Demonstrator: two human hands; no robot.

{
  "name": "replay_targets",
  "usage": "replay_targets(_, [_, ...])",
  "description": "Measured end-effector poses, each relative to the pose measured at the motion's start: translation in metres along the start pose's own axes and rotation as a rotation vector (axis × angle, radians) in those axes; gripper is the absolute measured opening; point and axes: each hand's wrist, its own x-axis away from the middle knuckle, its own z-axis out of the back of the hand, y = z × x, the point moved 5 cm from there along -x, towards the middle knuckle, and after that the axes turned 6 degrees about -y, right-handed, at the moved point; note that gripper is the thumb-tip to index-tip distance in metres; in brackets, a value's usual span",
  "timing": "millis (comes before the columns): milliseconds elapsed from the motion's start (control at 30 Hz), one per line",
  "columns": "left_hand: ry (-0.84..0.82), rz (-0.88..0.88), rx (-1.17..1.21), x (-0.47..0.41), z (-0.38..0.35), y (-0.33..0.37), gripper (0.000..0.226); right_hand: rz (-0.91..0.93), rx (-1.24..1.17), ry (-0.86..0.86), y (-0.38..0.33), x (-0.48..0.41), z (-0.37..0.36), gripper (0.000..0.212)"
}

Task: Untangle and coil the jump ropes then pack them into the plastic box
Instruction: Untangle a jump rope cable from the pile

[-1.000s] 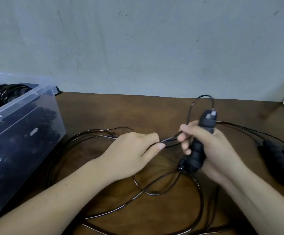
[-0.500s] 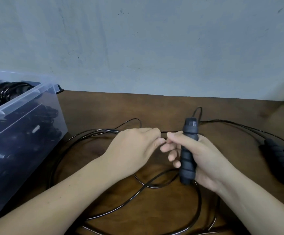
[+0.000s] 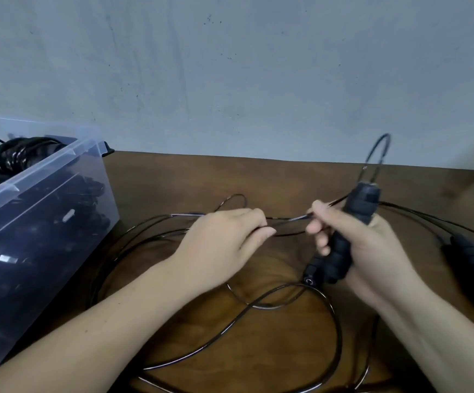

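1. Head view, centre of frame: left grip (image 3: 224, 245) pinching the cord (image 3: 287, 218); right grip (image 3: 372, 251) clenched round the black handle (image 3: 340, 251), above the counter (image 3: 173, 180).
2. Feed cord toward the handle in equal loops, gently, without tightening the crossings at lower centre.
3. Afterwards, into the plastic box (image 3: 46, 165) at the left edge.

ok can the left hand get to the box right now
Probably yes: the box stands open on that side, with only loose cord between. The left hand pinches cord, though.
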Motion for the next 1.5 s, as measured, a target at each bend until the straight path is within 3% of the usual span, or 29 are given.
replay_targets(100, [0.018, 0.109, 0.008, -0.004, 0.008, -0.025, 0.026, 0.018, -0.118, 0.085, -0.012, -0.012, 0.026, 0.015])
replay_targets(233, [0.018, 0.144, 0.006, -0.004, 0.007, -0.034, 0.027, -0.032, -0.129, 0.086, -0.002, -0.015, 0.027, 0.033])
replay_targets(367, [0.053, 0.074, -0.028, -0.003, 0.007, -0.015, 0.029, -0.090, -0.068, -0.007, 0.009, -0.007, 0.007, 0.037])
replay_targets(567, [0.061, -0.091, -0.093, 0.001, -0.005, 0.021, 0.031, -0.037, 0.065, -0.138, 0.023, 0.006, -0.014, 0.022])
replay_targets(733, [0.031, -0.076, -0.106, 0.000, -0.008, 0.014, 0.032, 0.028, 0.125, -0.109, 0.018, 0.006, -0.011, 0.019])
replay_targets(1000, [0.015, 0.093, -0.045, -0.006, 0.006, -0.030, 0.034, 0.034, -0.103, 0.085, -0.009, -0.014, 0.031, 0.022])
replay_targets(1133, [0.036, 0.032, -0.049, -0.004, 0.003, -0.015, 0.034, -0.059, -0.094, 0.030, 0.009, -0.011, 0.018, 0.030])
replay_targets(1300, [0.050, -0.099, -0.067, -0.001, -0.007, 0.015, 0.037, -0.044, 0.002, -0.102, 0.018, 0.000, -0.005, 0.031])
replay_targets(1500, [0.042, -0.185, -0.120, 0.000, -0.011, 0.028, 0.032, -0.048, 0.131, -0.158, 0.023, 0.004, -0.009, 0.016])
